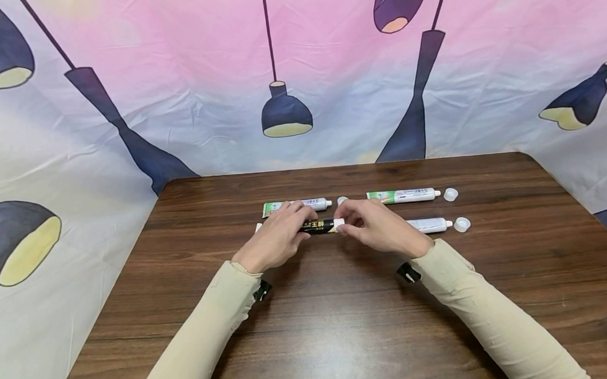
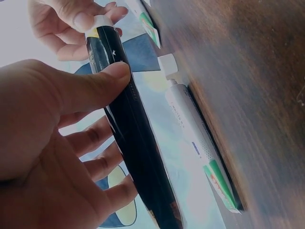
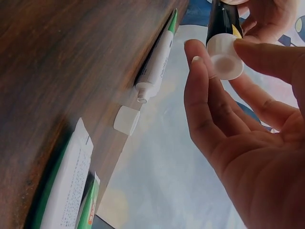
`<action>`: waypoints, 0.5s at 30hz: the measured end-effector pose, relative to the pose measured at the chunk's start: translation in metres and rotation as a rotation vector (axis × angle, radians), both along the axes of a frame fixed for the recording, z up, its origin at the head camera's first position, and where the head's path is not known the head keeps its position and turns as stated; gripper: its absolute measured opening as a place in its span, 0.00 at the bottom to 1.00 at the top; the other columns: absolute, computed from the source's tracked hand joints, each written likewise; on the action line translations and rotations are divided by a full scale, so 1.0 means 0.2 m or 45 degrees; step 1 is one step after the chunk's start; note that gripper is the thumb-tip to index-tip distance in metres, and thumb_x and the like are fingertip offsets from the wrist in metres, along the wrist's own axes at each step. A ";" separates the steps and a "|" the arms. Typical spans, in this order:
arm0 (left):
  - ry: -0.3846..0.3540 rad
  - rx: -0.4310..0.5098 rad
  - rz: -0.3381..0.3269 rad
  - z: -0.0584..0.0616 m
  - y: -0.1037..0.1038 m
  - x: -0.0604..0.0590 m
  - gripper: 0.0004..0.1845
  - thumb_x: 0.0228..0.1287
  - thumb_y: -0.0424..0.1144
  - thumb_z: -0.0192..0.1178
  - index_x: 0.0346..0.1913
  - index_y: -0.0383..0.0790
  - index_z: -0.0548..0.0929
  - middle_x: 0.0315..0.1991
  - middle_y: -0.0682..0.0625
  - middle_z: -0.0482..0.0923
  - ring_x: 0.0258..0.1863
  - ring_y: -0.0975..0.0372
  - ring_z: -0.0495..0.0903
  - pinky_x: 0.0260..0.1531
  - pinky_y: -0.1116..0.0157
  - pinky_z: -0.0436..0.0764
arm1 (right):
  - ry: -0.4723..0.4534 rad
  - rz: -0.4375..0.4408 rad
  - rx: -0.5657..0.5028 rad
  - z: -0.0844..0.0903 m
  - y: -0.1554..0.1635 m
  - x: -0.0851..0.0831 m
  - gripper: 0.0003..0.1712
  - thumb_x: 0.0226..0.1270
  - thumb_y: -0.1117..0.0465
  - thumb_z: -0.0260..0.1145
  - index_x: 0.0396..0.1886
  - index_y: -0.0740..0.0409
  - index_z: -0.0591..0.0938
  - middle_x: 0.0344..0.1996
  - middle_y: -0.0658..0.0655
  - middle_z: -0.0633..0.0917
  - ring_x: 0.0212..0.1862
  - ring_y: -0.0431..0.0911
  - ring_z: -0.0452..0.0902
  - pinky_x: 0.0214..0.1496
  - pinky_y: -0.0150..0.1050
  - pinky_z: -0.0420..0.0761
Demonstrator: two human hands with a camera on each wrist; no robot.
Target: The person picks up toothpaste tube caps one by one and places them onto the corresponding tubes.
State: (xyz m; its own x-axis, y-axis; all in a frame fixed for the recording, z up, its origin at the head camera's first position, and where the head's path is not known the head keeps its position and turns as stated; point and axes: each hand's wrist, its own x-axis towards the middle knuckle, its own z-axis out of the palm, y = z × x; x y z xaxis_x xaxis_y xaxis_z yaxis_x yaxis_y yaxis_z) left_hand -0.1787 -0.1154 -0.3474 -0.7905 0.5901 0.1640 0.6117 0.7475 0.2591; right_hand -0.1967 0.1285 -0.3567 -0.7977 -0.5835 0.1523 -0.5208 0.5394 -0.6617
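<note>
A black toothpaste tube (image 1: 320, 227) with a white cap (image 1: 339, 224) is held between both hands, its cap end toward the right. My left hand (image 1: 279, 235) grips the tube's body, thumb on the near side and fingers behind, as the left wrist view shows. At the other end my right hand (image 1: 377, 223) pinches the white cap (image 3: 225, 56) between thumb and fingers. The cap sits on the tube's end. Just behind lies an uncapped white and green toothpaste tube (image 1: 312, 204), its loose white cap (image 1: 342, 200) by the nozzle.
At the back right lies another uncapped green and white tube (image 1: 404, 195), with a cap (image 1: 450, 194) beside it. A white tube (image 1: 429, 225) shows partly from behind my right hand, near one more cap (image 1: 461, 224). All lie on the brown wooden table (image 1: 336, 325), before a patterned cloth (image 1: 217, 119).
</note>
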 end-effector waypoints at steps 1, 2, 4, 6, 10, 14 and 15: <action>-0.002 0.000 0.003 0.00 0.00 0.00 0.15 0.69 0.32 0.64 0.56 0.43 0.80 0.52 0.50 0.80 0.48 0.55 0.76 0.54 0.53 0.77 | 0.001 -0.001 0.000 0.00 0.00 0.00 0.05 0.73 0.62 0.67 0.45 0.54 0.84 0.34 0.53 0.91 0.38 0.45 0.89 0.39 0.36 0.82; -0.002 0.001 0.005 0.00 0.00 0.00 0.15 0.69 0.32 0.64 0.56 0.43 0.80 0.52 0.50 0.80 0.48 0.55 0.76 0.54 0.53 0.77 | 0.004 -0.002 0.001 0.00 0.00 0.00 0.05 0.73 0.62 0.66 0.45 0.54 0.84 0.34 0.53 0.91 0.38 0.46 0.89 0.38 0.36 0.82; -0.007 0.003 0.009 0.00 0.00 0.00 0.15 0.70 0.32 0.64 0.56 0.44 0.80 0.52 0.50 0.80 0.48 0.55 0.76 0.54 0.53 0.77 | 0.010 -0.008 0.008 0.00 0.00 0.00 0.06 0.74 0.62 0.64 0.46 0.54 0.85 0.33 0.53 0.91 0.38 0.47 0.89 0.38 0.36 0.81; -0.011 0.003 0.012 0.00 0.00 0.00 0.15 0.70 0.32 0.64 0.56 0.44 0.79 0.52 0.50 0.79 0.49 0.55 0.75 0.55 0.53 0.77 | 0.020 -0.011 0.010 0.00 -0.01 0.00 0.06 0.75 0.62 0.64 0.46 0.54 0.85 0.33 0.52 0.91 0.38 0.46 0.89 0.38 0.35 0.81; -0.017 0.000 0.014 0.00 0.00 0.00 0.14 0.70 0.32 0.64 0.56 0.44 0.79 0.52 0.50 0.79 0.49 0.55 0.75 0.55 0.54 0.77 | 0.064 -0.013 0.017 -0.01 -0.01 0.00 0.07 0.70 0.58 0.70 0.45 0.54 0.86 0.37 0.48 0.88 0.36 0.40 0.87 0.39 0.35 0.82; -0.013 -0.004 0.013 0.01 0.00 0.00 0.15 0.70 0.32 0.64 0.56 0.44 0.79 0.52 0.50 0.79 0.49 0.55 0.75 0.55 0.54 0.77 | 0.050 -0.030 0.008 0.00 0.00 0.01 0.12 0.65 0.58 0.75 0.46 0.54 0.85 0.38 0.48 0.85 0.36 0.36 0.85 0.38 0.36 0.83; -0.010 -0.007 0.012 0.01 0.00 0.00 0.15 0.70 0.33 0.64 0.57 0.43 0.79 0.53 0.50 0.79 0.49 0.55 0.75 0.55 0.54 0.77 | 0.034 -0.035 0.002 0.00 0.00 0.01 0.13 0.65 0.58 0.75 0.47 0.54 0.84 0.38 0.47 0.86 0.36 0.36 0.85 0.38 0.36 0.83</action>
